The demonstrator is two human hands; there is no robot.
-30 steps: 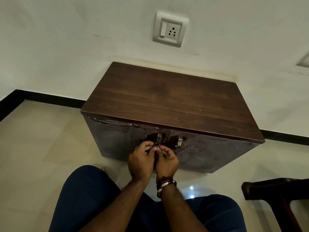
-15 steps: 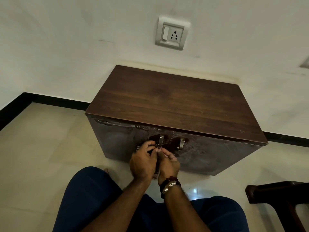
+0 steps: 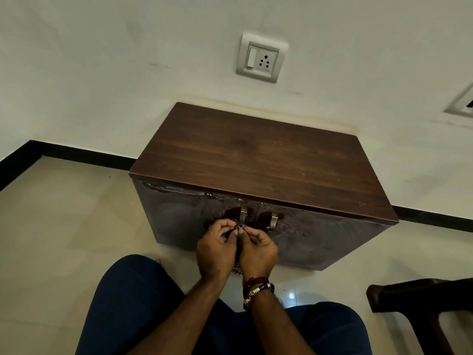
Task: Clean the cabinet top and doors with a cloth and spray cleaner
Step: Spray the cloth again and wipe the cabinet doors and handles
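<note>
Against the wall, the cabinet (image 3: 261, 160) sits directly ahead of us, its doors (image 3: 320, 237) facing our knees. Our left hand (image 3: 216, 249) and right hand (image 3: 258, 251) meet fingertip to fingertip below the left handle (image 3: 243, 215), pinching something small and dark that we cannot identify.

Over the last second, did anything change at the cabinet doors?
Hardly. Both hands, left hand and right hand, stay pinched together on something small at the left door handle; what it is cannot be told. Only the camera drifted. The doors remain closed and the cabinet has not moved.
</note>
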